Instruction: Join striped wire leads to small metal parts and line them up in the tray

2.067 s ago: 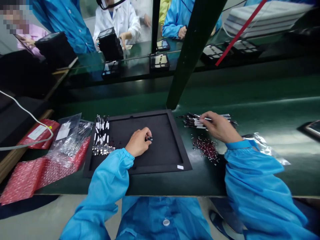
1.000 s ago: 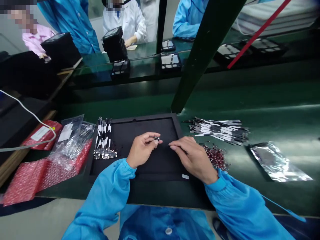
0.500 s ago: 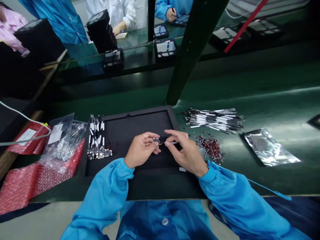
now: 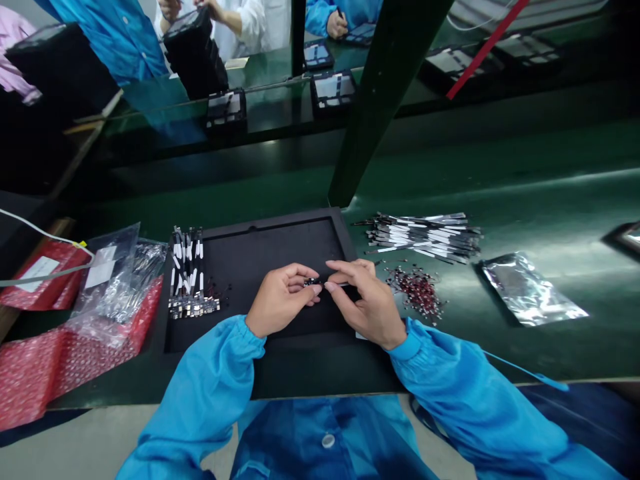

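Item: left hand [image 4: 280,297] pinching a small dark component [image 4: 313,282] over a black foam tray [image 4: 273,243]; right hand [image 4: 367,301] grasping a thin white-tipped strip [image 4: 344,284] at it; loose strips [image 4: 423,237] on green surface [image 4: 550,347].

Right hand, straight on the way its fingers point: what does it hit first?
Most likely the small metal part pinched in the left hand. The right hand is already right up against it; from this head view, I can't tell whether they touch.

Green workbench [image 4: 525,180], dark green post [image 4: 380,100]
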The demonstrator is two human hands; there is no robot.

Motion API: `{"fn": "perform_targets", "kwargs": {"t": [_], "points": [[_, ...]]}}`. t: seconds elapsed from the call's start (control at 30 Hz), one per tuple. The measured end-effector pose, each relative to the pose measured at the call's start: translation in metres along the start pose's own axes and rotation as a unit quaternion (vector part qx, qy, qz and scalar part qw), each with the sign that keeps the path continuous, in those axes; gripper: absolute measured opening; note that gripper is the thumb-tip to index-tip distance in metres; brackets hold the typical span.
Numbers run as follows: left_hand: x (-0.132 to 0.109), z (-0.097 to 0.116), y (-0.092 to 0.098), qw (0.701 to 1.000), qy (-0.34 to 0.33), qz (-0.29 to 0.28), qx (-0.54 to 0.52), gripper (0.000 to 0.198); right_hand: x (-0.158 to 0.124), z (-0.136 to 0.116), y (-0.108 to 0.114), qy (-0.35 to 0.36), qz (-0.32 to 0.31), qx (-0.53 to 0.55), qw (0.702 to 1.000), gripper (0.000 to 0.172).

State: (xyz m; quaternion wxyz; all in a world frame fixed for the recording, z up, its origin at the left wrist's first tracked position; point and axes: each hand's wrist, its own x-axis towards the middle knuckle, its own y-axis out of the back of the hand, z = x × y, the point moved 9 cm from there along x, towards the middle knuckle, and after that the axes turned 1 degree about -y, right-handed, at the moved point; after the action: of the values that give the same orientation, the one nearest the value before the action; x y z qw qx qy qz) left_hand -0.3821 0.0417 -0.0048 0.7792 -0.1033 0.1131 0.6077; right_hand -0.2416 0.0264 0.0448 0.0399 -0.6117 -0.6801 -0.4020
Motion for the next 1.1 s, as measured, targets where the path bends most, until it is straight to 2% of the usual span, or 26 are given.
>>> {"fn": "perform_targets", "kwargs": {"t": [0.27, 0.57, 1.1], "points": [[-0.001, 0.005, 0.000, 0.999, -0.028, 0.014, 0.018, 0.020, -0.002, -0.003, 0.002, 0.017, 0.008, -0.007, 1.000, 0.038], [-0.005, 0.015, 0.003, 0.992, -0.083, 0.038, 0.091, 0.016, 0.000, -0.006, 0.004, 0.035, 0.012, -0.011, 0.999, 0.037], [-0.007, 0.025, 0.006, 0.983, -0.111, 0.068, 0.132, 0.014, 0.001, -0.011, 0.009, 0.048, 0.021, -0.012, 0.999, 0.034]]}}
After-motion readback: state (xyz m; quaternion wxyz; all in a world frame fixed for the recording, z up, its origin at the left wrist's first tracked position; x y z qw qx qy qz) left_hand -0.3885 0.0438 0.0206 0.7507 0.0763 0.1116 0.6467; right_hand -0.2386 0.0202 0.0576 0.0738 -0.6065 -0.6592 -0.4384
